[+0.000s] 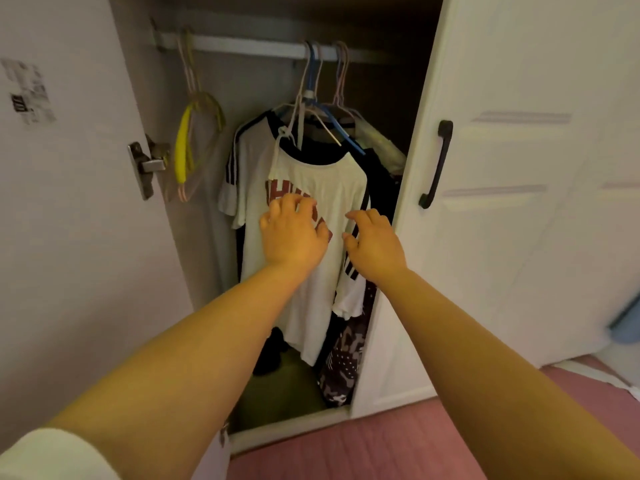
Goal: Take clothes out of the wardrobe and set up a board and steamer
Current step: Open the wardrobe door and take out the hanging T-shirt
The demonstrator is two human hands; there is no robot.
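The wardrobe stands open in front of me, with a rail [242, 46] across its top. A white T-shirt with red lettering [311, 174] hangs on a hanger at the front of several garments. Behind it hang a white shirt with black stripes [239, 168] and dark clothes [381, 174]. My left hand [294, 233] is stretched out with fingers spread, resting on the red lettering. My right hand [374, 244] hovers beside it, fingers apart, at the shirt's right edge. Neither hand holds anything. No board or steamer is in view.
Empty yellow and pink hangers [194, 140] hang at the rail's left end. The left door [69, 202] and the right door [519, 202] with its black handle [436, 164] are swung open. A patterned dark garment [346, 358] hangs low. The floor [381, 445] is pinkish.
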